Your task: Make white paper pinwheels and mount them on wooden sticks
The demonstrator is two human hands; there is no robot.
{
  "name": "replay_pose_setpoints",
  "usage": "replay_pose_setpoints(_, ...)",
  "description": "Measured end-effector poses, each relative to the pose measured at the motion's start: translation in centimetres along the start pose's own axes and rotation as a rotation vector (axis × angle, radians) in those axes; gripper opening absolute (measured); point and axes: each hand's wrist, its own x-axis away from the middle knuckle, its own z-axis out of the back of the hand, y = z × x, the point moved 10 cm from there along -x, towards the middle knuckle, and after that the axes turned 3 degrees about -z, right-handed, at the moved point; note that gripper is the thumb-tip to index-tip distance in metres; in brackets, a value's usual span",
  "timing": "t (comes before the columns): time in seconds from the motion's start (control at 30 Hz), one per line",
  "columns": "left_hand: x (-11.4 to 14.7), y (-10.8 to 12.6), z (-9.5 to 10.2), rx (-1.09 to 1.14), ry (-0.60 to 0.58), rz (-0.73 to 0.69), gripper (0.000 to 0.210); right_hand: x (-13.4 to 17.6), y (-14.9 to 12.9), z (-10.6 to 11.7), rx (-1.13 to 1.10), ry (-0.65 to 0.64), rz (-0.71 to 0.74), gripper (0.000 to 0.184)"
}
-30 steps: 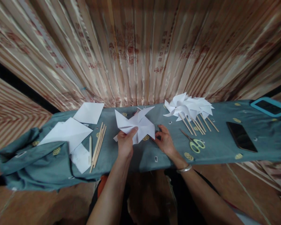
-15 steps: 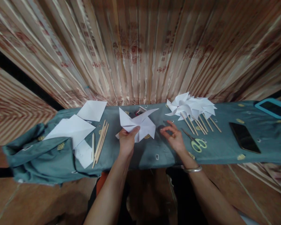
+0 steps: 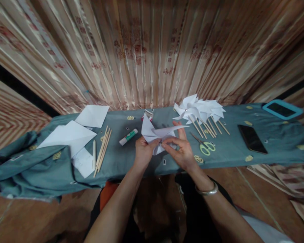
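Over the middle of the cloth-covered table, my left hand (image 3: 144, 151) grips a white folded paper pinwheel (image 3: 149, 130) by its lower left, thumb on its centre. My right hand (image 3: 181, 150) has thumb and forefinger pinched at that centre, its other fingers raised around the paper's right side. A tiny dark thing shows at the pinching fingertips, too small to name. Left of the pinwheel lies a glue stick (image 3: 128, 136). Behind it, a small red and white packet (image 3: 147, 115) is partly covered by a paper blade.
Finished pinwheels on sticks (image 3: 199, 109) lie at the back right, scissors (image 3: 205, 145) in front of them. Further right are a black phone (image 3: 252, 139) and a blue-framed device (image 3: 282, 109). Wooden sticks (image 3: 103, 150) and white paper sheets (image 3: 78, 135) lie on the left.
My right hand has moved left from beside the pinwheel to its centre. The pinwheel has shifted rightward in view, and the glue stick has come into sight.
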Motion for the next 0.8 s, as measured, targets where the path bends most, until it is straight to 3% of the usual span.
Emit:
replay_pose_setpoints(0.23,0.4,-0.6,-0.7,0.033,-0.055,0.067,0.020,-0.2,1.5,0.3,-0.140,-0.032,-0.089,0.010)
replay_pose_setpoints(0.57,0.8,-0.3,-1.2,0.049,-0.114,0.073,0.022,0.0,1.7,0.3,-0.148,-0.077,-0.104,0.006)
replay_pose_setpoints(0.8,0.8,-0.3,-0.9,-0.019,-0.090,0.069,0.022,0.1,3.1,-0.2,-0.238,-0.099,-0.163,0.008)
